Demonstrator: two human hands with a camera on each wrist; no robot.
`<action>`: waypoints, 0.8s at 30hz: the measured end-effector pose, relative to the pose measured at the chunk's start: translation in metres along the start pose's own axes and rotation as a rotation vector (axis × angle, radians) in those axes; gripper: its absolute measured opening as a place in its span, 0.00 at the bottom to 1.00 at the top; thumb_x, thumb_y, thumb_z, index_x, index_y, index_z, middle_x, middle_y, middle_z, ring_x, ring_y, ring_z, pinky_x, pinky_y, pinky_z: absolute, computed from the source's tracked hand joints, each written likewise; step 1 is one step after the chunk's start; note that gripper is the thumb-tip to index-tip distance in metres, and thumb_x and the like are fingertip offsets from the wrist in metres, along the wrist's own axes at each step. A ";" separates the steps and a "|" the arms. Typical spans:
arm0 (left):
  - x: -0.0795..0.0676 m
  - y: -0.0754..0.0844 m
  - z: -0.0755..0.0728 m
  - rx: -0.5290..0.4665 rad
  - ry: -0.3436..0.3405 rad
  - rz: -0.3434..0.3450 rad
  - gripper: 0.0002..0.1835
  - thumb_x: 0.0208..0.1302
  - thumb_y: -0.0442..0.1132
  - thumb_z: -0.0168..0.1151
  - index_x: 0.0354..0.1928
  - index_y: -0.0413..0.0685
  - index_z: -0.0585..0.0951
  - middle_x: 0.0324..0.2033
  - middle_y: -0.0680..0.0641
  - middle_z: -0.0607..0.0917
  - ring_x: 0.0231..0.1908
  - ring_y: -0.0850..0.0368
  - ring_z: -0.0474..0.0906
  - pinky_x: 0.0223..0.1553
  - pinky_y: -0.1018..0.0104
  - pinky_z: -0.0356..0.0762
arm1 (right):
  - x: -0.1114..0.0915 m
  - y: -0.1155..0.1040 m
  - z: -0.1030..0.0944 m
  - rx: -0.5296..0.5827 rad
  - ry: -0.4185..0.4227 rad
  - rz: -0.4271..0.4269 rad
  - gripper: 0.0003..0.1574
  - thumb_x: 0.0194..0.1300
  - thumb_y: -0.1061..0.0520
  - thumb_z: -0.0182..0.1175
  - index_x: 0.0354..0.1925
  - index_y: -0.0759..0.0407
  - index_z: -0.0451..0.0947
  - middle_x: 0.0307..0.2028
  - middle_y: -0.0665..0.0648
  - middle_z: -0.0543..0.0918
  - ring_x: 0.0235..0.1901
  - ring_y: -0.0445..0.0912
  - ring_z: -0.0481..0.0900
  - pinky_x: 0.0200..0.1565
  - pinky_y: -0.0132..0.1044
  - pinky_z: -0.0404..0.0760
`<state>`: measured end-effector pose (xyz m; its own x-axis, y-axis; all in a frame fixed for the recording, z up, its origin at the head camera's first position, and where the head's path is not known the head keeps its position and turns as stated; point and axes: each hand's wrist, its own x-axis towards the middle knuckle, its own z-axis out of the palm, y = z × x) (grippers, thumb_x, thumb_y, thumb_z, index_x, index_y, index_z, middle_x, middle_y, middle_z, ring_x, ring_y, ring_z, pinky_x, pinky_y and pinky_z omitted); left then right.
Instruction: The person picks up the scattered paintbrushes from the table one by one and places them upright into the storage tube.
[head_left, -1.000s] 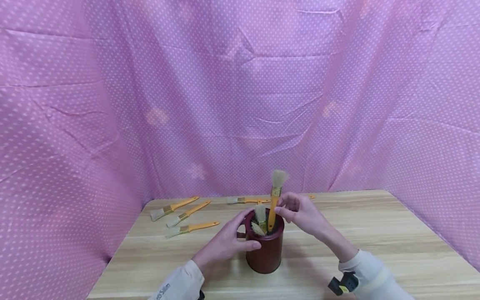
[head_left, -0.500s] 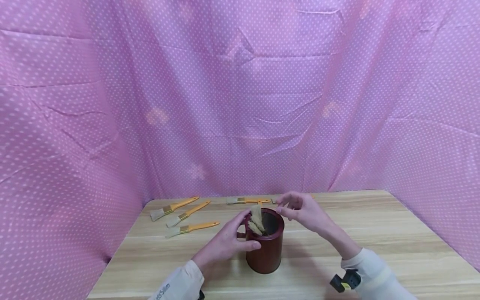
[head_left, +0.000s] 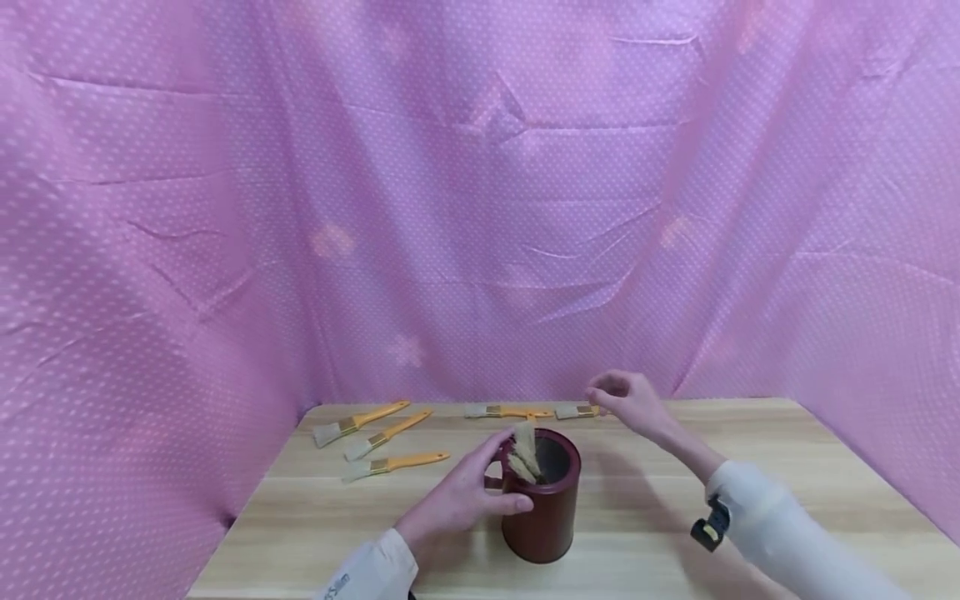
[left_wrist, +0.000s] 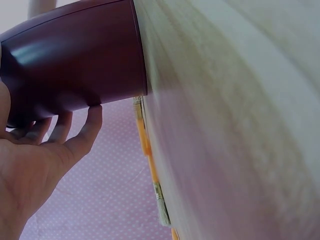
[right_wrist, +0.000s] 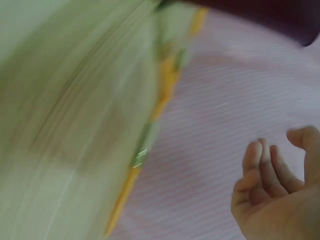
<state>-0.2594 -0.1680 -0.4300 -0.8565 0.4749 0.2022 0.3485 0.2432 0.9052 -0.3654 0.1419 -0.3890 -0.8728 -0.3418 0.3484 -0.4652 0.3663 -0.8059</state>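
Observation:
My left hand grips a dark red can from its left side, the thumb on the front and the other fingers around the back. The can stands upright on the table. Pale bristles of paintbrushes lean against the inside of its left rim; their handles are hidden inside. My right hand is raised behind the can to the right, holding nothing, its fingers loosely bent in the right wrist view. Nearest to it is a paintbrush lying at the back of the table, its handle partly hidden by the hand.
Three paintbrushes with orange handles lie at the left: a rear one, a middle one and a front one. Another paintbrush lies behind the can. Pink dotted cloth hangs around the wooden table.
My right hand let go of a paintbrush in the can, and the brush dropped down inside. The hand then moved away to the back right. My left hand keeps its hold.

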 end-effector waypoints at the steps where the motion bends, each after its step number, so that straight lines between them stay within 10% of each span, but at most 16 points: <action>1: 0.000 0.000 0.001 -0.001 -0.001 0.002 0.50 0.58 0.50 0.78 0.77 0.69 0.59 0.69 0.52 0.69 0.61 0.46 0.74 0.55 0.60 0.78 | 0.004 0.007 -0.002 -0.031 0.013 -0.004 0.13 0.71 0.54 0.65 0.45 0.63 0.83 0.36 0.56 0.87 0.32 0.49 0.84 0.36 0.39 0.81; 12: 0.003 0.001 0.000 -0.015 -0.017 0.006 0.49 0.59 0.50 0.78 0.78 0.69 0.59 0.70 0.50 0.67 0.59 0.43 0.76 0.54 0.60 0.78 | 0.042 0.067 -0.009 -0.420 -0.049 -0.078 0.07 0.68 0.60 0.63 0.41 0.63 0.84 0.35 0.54 0.86 0.39 0.52 0.84 0.42 0.48 0.83; 24: 0.001 0.000 0.000 0.005 -0.001 -0.020 0.50 0.57 0.49 0.79 0.77 0.68 0.60 0.67 0.51 0.70 0.59 0.43 0.76 0.55 0.57 0.78 | 0.048 0.111 0.003 -0.591 -0.178 -0.257 0.07 0.57 0.72 0.65 0.36 0.67 0.82 0.33 0.62 0.85 0.34 0.55 0.83 0.39 0.48 0.83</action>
<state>-0.2604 -0.1671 -0.4299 -0.8629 0.4708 0.1836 0.3330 0.2566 0.9073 -0.4586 0.1629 -0.4631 -0.7090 -0.6010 0.3691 -0.7023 0.6492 -0.2920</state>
